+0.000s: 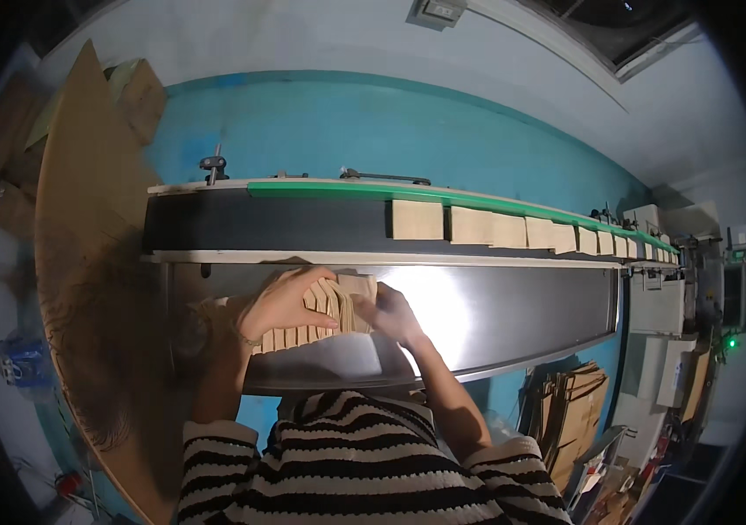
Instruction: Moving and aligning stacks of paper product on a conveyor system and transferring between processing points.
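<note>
Black-and-white, your shirt point(347, 455) fills the bottom; left of centre, your left hand point(281, 306) pinches tan packets point(290, 339), your right hand point(393, 317) touches their right end, grip unclear; past the steel table point(548, 302), a packet row point(418, 220) lines the dark belt point(303, 220), upper right.

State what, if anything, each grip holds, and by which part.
The left grip holds a row of tan packs near its right end. The right grip is at that end; whether it grasps anything is unclear.

Workshop with a conveyor belt point(285, 224)
</note>
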Motion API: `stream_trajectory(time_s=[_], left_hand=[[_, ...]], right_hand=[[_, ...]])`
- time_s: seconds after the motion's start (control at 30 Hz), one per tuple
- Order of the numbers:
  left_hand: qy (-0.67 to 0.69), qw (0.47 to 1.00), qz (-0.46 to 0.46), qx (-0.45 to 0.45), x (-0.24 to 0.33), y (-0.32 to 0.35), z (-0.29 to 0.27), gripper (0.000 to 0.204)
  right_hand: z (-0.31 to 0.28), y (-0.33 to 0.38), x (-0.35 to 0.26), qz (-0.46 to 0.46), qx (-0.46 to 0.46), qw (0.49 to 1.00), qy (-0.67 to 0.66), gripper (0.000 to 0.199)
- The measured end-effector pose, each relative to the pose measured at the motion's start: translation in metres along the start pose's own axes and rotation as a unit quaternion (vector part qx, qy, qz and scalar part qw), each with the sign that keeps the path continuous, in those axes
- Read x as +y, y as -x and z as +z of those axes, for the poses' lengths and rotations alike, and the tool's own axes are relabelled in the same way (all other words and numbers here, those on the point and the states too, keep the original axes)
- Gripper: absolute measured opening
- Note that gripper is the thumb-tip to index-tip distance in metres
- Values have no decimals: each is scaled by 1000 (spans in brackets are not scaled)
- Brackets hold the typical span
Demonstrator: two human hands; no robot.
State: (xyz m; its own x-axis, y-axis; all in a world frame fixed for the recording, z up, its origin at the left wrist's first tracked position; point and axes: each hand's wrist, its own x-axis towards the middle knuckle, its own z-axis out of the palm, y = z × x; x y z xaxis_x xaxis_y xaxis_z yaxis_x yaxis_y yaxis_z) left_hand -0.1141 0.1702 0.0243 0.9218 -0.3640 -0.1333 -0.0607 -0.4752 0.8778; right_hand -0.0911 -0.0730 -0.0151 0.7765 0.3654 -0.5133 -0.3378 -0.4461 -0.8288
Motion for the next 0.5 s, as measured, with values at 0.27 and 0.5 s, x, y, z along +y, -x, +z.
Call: stream_trajectory(time_s=[0.27,0.5], left_hand=[[-29,999,-12,-5,-2,2,-3,72],[-14,999,7,-35,-8,8,-13,72]], right_hand=[[24,-19,-23,-26,61,994,-92,63],[30,7,-11,34,7,991,-126,48]])
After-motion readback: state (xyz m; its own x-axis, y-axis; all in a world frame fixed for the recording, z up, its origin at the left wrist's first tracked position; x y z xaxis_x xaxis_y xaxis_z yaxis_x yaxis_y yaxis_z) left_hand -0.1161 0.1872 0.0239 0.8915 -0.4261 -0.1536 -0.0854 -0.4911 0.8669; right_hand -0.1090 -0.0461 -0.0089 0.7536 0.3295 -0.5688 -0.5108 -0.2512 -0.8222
